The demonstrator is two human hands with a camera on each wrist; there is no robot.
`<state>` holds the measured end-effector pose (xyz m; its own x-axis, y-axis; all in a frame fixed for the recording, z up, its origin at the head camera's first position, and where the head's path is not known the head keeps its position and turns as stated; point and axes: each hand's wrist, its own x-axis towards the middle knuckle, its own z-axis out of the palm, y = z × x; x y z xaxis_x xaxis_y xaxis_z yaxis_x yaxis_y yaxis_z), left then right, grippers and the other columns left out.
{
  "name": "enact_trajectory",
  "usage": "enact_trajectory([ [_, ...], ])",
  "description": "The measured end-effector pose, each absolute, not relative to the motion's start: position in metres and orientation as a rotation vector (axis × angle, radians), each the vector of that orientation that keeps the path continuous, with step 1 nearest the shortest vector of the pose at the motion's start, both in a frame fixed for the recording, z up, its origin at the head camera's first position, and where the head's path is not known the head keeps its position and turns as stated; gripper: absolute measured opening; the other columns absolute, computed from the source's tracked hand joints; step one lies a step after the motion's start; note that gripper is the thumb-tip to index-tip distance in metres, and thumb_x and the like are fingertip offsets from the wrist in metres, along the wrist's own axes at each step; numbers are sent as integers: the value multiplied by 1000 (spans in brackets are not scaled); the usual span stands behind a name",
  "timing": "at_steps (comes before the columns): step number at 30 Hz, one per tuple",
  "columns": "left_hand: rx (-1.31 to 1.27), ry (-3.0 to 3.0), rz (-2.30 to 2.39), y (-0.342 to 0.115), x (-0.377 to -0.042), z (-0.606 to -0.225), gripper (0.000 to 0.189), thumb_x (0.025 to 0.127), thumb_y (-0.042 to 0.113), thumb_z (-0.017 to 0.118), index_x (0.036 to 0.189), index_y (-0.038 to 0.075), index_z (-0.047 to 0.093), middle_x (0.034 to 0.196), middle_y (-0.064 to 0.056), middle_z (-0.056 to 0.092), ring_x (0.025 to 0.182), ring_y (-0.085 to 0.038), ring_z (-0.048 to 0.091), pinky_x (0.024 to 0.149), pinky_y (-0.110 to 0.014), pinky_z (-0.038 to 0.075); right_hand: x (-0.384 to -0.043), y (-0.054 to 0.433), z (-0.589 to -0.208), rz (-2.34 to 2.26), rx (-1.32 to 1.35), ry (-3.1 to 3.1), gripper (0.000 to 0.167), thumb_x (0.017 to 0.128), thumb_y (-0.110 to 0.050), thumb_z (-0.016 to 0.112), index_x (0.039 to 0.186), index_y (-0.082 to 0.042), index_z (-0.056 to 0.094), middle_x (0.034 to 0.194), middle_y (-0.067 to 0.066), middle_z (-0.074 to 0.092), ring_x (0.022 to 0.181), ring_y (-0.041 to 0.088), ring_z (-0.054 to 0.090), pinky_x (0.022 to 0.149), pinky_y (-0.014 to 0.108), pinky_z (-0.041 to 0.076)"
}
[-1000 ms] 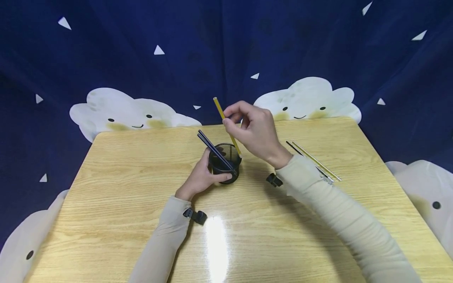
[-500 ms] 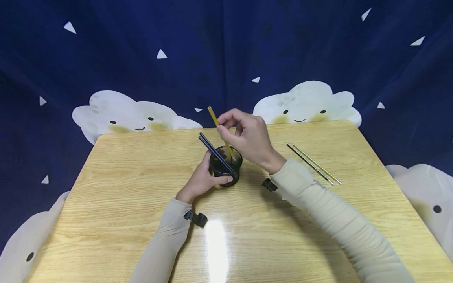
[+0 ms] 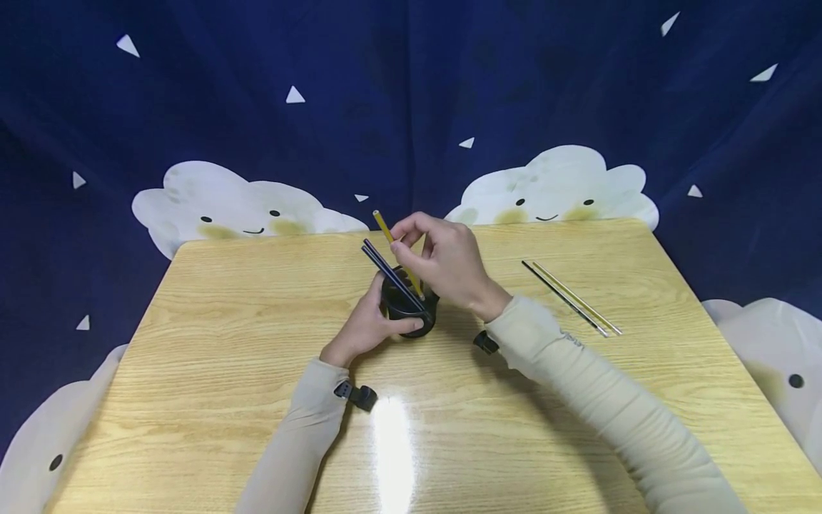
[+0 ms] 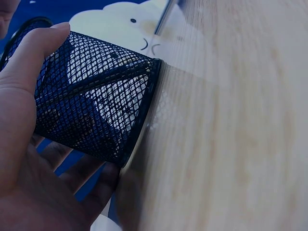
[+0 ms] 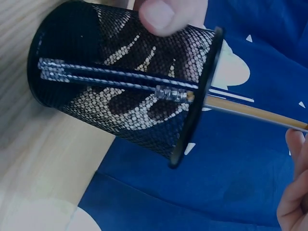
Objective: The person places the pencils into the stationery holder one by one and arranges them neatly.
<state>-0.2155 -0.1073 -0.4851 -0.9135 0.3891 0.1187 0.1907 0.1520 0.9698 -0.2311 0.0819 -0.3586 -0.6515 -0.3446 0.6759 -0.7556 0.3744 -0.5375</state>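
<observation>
A black mesh pencil cup (image 3: 432, 311) stands upright on the table. My left hand (image 3: 364, 325) holds it, thumb on the near side and fingers round the far side, as the left wrist view shows. Two dark blue pencils (image 3: 386, 268) lean in the cup towards the upper left. My right hand (image 3: 451, 265) pinches a yellow pencil (image 3: 382, 225) between thumb and fingers above the rim. In the right wrist view the yellow pencil (image 5: 255, 113) has its eraser end inside the mouth. The dark pencils' ferrule ends show through the mesh near the bottom.
Right of the cup, a black pencil (image 3: 560, 294) and a yellow pencil (image 3: 581, 300) lie side by side on the wooden table (image 3: 225, 343). A dark blue curtain (image 3: 359, 86) with clouds and white triangles hangs behind the table.
My right hand has moved down and to the left, bringing the yellow pencil's lower end from above the cup's rim to inside it. My left hand stays on the cup.
</observation>
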Motion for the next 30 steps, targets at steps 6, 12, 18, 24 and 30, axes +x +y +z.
enact_trajectory([
  [6,587,2247,1872,-107,-215,-484,100,85,8,94,164,16,33,141,-11,61,128,-28,59,114,-48,41,-231,81,-366,1178,950,-2233,10,97,-11,75,104,-5,78,85,0,77,55,8,53,52,27,43],
  [12,581,2245,1878,-107,-214,-483,105,85,7,93,168,20,29,150,-12,57,134,-30,56,117,-50,38,-233,80,-375,1118,944,-2264,9,97,-13,74,101,-6,77,85,0,77,60,11,58,58,30,48],
  [18,549,2244,1885,-106,-214,-482,108,84,1,90,170,15,27,153,-16,56,137,-33,54,120,-50,34,-234,79,-383,1096,942,-2307,9,96,-12,74,101,-6,78,84,0,77,61,10,59,58,31,49],
  [24,548,2243,1884,-106,-213,-482,103,85,3,90,168,14,29,150,-16,57,134,-33,56,117,-51,38,-234,78,-387,1073,943,-2336,8,97,-13,76,101,-6,78,84,0,77,60,10,59,57,32,49],
  [30,597,2251,1877,-107,-212,-482,105,86,9,92,169,18,28,160,-8,51,141,-29,52,122,-49,34,-236,76,-392,1046,955,-2378,9,97,-15,77,102,-8,79,85,-1,78,60,8,59,58,34,49],
])
